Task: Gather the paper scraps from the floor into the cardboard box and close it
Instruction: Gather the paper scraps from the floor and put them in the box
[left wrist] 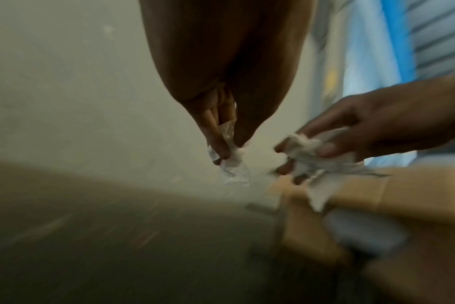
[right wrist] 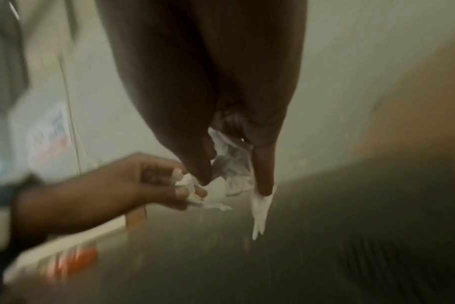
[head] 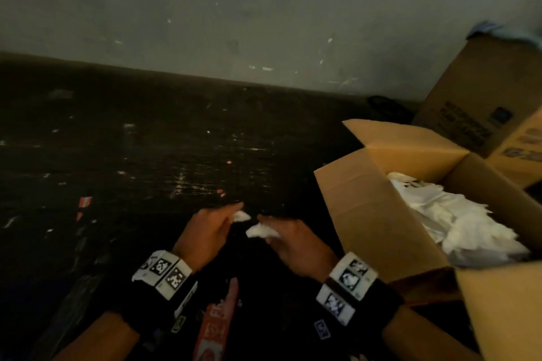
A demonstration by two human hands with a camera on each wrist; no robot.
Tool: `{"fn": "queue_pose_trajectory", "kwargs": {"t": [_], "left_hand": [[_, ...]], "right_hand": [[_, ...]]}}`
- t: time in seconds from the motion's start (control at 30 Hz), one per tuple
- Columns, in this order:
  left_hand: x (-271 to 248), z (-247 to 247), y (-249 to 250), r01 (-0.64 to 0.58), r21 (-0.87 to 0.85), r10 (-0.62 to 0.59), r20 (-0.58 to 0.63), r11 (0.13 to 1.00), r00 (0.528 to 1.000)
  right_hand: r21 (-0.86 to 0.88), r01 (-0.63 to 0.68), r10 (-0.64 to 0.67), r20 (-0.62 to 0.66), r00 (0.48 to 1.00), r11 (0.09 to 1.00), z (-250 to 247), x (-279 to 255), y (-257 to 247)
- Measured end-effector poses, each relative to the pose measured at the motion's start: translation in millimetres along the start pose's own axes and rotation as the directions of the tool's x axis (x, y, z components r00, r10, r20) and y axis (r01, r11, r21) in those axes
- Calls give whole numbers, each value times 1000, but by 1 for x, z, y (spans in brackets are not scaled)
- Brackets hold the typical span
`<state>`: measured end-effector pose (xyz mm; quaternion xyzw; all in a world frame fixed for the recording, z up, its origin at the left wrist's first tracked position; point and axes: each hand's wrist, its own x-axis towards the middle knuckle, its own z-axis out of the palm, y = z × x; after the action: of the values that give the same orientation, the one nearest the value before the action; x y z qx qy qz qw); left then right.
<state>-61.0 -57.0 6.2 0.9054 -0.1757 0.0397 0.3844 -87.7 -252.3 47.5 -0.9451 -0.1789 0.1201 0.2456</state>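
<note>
Both hands hover over the dark floor, just left of an open cardboard box that holds a heap of white paper scraps. My left hand pinches a small white scrap between thumb and fingertips; the left wrist view shows that scrap hanging below the fingers. My right hand grips a larger crumpled wad of paper, seen in the right wrist view as a wad held between thumb and fingers with a strip dangling. The two hands are close, almost touching.
A second, closed cardboard box stands behind the open one against the grey wall. Small flecks and red bits dot the floor. A red-and-white printed thing lies between my forearms.
</note>
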Motion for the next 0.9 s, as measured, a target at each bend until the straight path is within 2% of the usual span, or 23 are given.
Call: {"fn": "queue_pose_trajectory", "kwargs": {"t": [0.1, 0.23, 0.33, 0.43, 0.57, 0.63, 0.67, 0.7, 0.77, 0.87, 0.9], "left_hand": [[25, -2, 66, -202, -61, 195, -94, 978, 976], [51, 2, 150, -352, -62, 348, -64, 934, 935], [70, 25, 207, -407, 8, 407, 12, 913, 913], [94, 67, 259, -447, 47, 447, 25, 893, 894], [121, 122, 314, -436, 135, 428, 84, 890, 900], [133, 149, 329, -381, 211, 347, 183, 900, 920], [138, 160, 331, -327, 260, 258, 266, 909, 929], [141, 171, 334, -287, 306, 168, 362, 908, 917], [139, 189, 335, -214, 394, -21, 514, 894, 858], [122, 193, 331, -223, 571, -216, 600, 790, 771], [117, 192, 328, -225, 616, -268, 603, 755, 752]], "right_hand": [[-36, 33, -39, -167, 985, 999, -70, -26, 12], [-122, 37, -63, -210, 976, 992, -150, -65, 42], [-211, -22, -28, -230, 973, 977, -193, -91, 89], [-264, -68, 14, -201, 979, 962, -232, -122, 149], [-347, -94, 51, -132, 990, 933, -263, -148, 220], [-325, -122, 114, -46, 992, 938, -268, -157, 245], [-307, -141, 149, 2, 989, 941, -271, -161, 255], [-289, -141, 161, 47, 986, 947, -274, -165, 265], [-249, -99, 139, 147, 979, 963, -278, -172, 279], [-213, -8, 69, 281, 957, 977, -275, -183, 294], [-248, -4, 85, 316, 945, 969, -271, -187, 299]]}}
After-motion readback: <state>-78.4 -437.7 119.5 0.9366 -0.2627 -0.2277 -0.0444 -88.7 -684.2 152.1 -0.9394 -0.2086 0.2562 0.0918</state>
